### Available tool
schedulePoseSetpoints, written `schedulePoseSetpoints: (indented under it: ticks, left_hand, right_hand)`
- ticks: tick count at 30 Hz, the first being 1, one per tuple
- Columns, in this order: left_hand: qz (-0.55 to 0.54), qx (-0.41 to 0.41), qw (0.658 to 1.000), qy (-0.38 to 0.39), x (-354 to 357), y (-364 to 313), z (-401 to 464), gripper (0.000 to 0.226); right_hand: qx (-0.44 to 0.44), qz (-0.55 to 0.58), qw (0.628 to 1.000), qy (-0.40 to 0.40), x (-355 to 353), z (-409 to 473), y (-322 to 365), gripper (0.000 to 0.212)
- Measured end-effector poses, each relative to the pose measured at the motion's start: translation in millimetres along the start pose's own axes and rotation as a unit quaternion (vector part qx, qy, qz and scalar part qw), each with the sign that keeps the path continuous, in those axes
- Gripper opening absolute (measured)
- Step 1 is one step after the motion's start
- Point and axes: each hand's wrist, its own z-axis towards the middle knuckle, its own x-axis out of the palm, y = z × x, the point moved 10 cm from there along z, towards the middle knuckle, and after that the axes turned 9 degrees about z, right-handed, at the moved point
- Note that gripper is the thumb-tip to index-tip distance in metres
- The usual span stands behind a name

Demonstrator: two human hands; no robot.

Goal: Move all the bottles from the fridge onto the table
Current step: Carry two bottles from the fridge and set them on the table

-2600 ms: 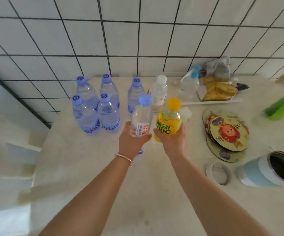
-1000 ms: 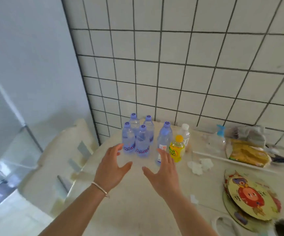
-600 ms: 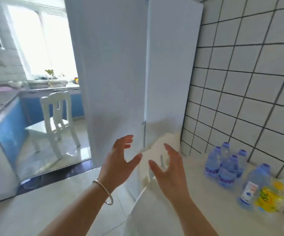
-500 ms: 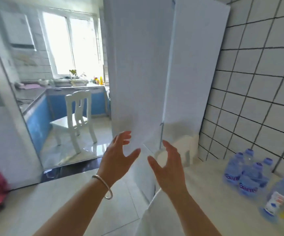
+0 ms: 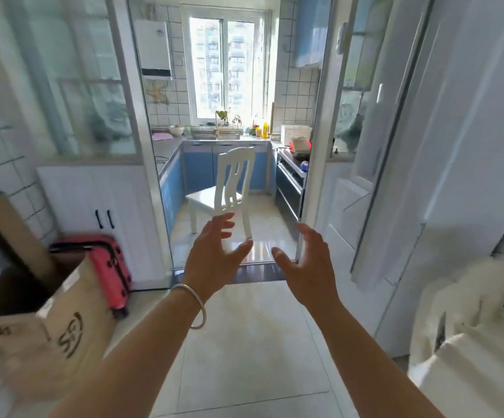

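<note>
No bottle is in view at this moment, so how one will handle is a judgement from the task alone: filled plastic drink bottles fresh from a fridge are likely moderately heavy, firm but slightly squeezable, and perhaps slick with condensation, so a full wrap round the body below the shoulder seems safer than a pinch at the cap, one bottle per hand. Both hands are empty; the left hand (image 5: 214, 260), with a silver bangle (image 5: 194, 306) on its wrist, and the right hand (image 5: 308, 263) are raised in front of the chest, palms turned towards each other, fingers spread and loosely bent, gripping nothing. The tall white fridge (image 5: 456, 152) stands at the right edge of the view, its panels seen at a steep angle, and its inside is not visible. Ahead, a doorway opens onto a kitchen with a white chair (image 5: 229, 188); a cardboard box (image 5: 42, 321) and a pink suitcase (image 5: 105, 270) sit low on the left. Compared with half a second ago, the view has swung further left: the table and the bottles on it have left the frame, and the fridge has slid from the centre to the right, while the hands keep the same open, empty pose.
</note>
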Motion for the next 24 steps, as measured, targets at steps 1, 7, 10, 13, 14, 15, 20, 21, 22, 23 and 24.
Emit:
schedulePoseSetpoints:
  ticks: [1,7,10,13,14,15,20,21,22,23,24]
  left_hand:
    - [0.0,0.001,1.0,0.004,-5,15,10,0.057]
    - [-0.008,0.006,0.999,0.033,0,84,69,0.056]
    - [-0.021,0.01,0.998,0.051,22,105,100,0.056]
    - [-0.026,0.008,0.998,0.064,50,122,135,0.056]
    - [-0.025,0.007,0.997,0.067,61,127,148,0.056]
    - [-0.024,0.009,0.997,0.072,72,130,162,0.057]
    - [-0.002,0.027,0.996,0.089,130,142,251,0.06]
    - [-0.001,0.024,0.996,0.09,139,144,269,0.059]
    - [-0.001,0.022,0.996,0.089,146,144,285,0.059]
    - [-0.004,0.023,0.996,0.084,159,144,308,0.058]
    - [-0.004,0.028,0.996,0.08,173,141,330,0.058]
  right_hand:
    - [0.005,0.0,1.0,-0.002,17,8,2,0.064]
    - [0.031,-0.021,0.999,-0.013,82,53,-8,0.066]
    - [0.04,-0.038,0.998,-0.03,93,84,-25,0.068]
    - [0.049,-0.046,0.997,-0.042,103,121,-49,0.07]
    - [0.049,-0.048,0.997,-0.046,106,136,-57,0.07]
    - [0.05,-0.047,0.996,-0.048,110,152,-66,0.07]
    - [0.054,-0.038,0.996,-0.062,123,256,-112,0.073]
    - [0.056,-0.04,0.996,-0.062,123,275,-119,0.073]
    - [0.059,-0.042,0.995,-0.062,122,290,-126,0.074]
    - [0.062,-0.039,0.995,-0.064,121,314,-135,0.074]
    - [0.066,-0.035,0.995,-0.068,119,338,-145,0.075]
